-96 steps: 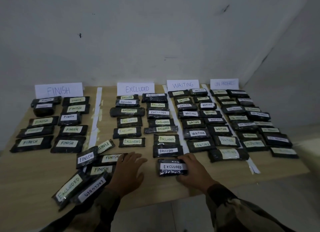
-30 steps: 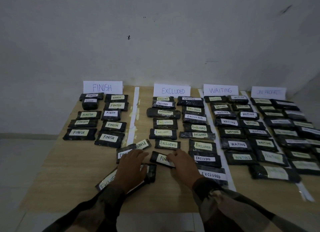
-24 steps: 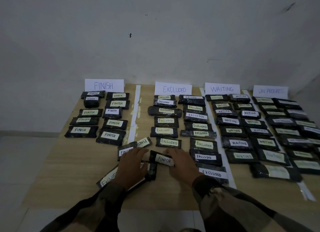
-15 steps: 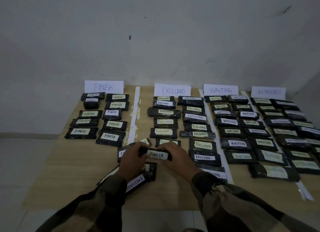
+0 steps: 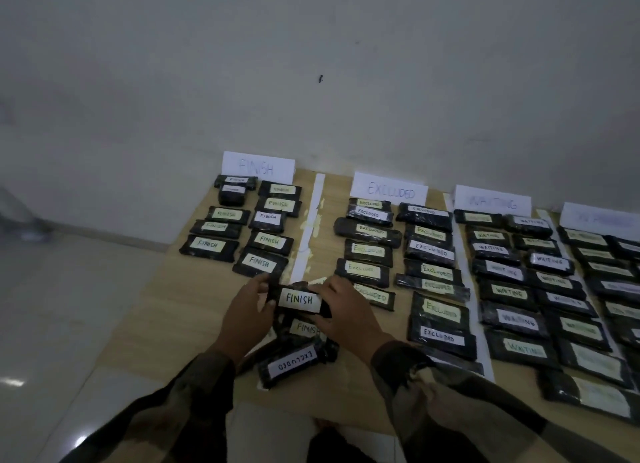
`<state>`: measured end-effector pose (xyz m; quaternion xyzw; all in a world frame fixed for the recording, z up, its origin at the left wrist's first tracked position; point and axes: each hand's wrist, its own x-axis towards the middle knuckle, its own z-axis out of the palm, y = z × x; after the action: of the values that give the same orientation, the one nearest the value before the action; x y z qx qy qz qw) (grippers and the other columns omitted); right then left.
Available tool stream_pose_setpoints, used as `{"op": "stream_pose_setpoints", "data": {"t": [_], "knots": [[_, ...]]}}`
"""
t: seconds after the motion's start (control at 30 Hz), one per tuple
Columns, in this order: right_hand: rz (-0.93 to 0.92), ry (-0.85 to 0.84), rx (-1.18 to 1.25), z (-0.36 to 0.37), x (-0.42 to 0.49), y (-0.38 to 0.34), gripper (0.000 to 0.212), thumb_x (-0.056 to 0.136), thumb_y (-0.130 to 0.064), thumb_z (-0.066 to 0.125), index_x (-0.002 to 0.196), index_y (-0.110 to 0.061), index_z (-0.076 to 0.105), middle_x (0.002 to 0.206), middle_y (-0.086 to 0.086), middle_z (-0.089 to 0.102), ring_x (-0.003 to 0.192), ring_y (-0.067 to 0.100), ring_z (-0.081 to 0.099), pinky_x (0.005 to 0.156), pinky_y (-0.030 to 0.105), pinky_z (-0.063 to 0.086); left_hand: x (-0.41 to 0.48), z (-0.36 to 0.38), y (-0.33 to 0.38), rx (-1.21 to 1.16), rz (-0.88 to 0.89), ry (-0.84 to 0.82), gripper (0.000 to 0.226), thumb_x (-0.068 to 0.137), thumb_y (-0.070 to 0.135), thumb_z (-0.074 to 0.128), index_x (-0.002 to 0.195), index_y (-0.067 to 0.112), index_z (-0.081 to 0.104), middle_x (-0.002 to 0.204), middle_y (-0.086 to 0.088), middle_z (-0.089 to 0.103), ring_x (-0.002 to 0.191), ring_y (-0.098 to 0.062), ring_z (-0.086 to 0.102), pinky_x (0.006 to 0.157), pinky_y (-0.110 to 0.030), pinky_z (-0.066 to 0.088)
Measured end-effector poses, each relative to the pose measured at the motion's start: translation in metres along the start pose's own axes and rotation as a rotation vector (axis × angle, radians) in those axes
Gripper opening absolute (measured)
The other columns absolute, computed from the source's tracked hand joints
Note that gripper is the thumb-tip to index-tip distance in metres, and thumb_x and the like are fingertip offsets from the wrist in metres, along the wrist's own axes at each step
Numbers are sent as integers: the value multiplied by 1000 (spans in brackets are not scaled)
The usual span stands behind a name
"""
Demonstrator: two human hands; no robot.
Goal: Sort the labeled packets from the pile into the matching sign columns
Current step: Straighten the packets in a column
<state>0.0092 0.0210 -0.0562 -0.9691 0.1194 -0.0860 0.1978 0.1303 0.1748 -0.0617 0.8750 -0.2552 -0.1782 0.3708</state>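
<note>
Gripping the FINISH packet (image 5: 299,300) by its two short ends, the left hand (image 5: 247,312) and the right hand (image 5: 348,310) hold it clear of the surface (image 5: 173,310), with the label facing up and readable. A second ago the view has it flat in the pile under the right fingers. Now both hands are curled round it and it is raised, hanging over the rest of the pile and just in front of the FINISH column (image 5: 260,262). Beneath it lie a second FINISH-labelled packet (image 5: 304,328) and an upside-down EXCLUDED packet (image 5: 294,360). The pick looks done, so what remains for this packet is probably a short carry left into the rows below the FINISH sign (image 5: 258,167). Few packets seem left unsorted.
</note>
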Motion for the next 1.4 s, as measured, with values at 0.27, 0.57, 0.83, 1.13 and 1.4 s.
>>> {"op": "stream_pose_setpoints", "data": {"t": [0.27,0.57,0.83,1.13,1.4], "knots": [[-108,-43,-86,32,65,-33,52,71,-33,73,116,-9,63,99,10,55,91,30,53,69,37,45,-28,-41,-56,334,-42,128,59,83,25,65,137,12,43,135,-10,50,122,-27,47,98,-38,41],[-157,-168,-166,74,138,-80,48,87,-42,59,125,-14,52,124,9,46,116,29,41,95,41,32,-21,-65,-94,537,-68,177,59,78,35,68,131,17,50,129,-7,56,117,-25,52,95,-44,46],[-192,-204,-268,110,179,-101,48,87,-48,57,122,-16,53,122,8,53,116,29,45,98,44,33,-13,-64,-119,593,-128,146,60,73,35,71,128,19,53,127,-6,58,119,-25,53,98,-45,42],[-212,-170,-306,117,190,-96,46,81,-46,64,117,-18,56,114,6,58,107,28,51,93,44,37,-3,-57,-128,590,-139,135,56,72,40,56,124,18,56,124,-7,60,118,-28,54,95,-48,44],[-152,86,-67,78,166,-59,20,77,-36,60,89,-20,64,85,0,62,80,23,58,71,35,38,6,-50,-99,521,-19,142,55,74,32,69,124,16,55,123,-8,59,115,-28,55,94,-45,44]]}}
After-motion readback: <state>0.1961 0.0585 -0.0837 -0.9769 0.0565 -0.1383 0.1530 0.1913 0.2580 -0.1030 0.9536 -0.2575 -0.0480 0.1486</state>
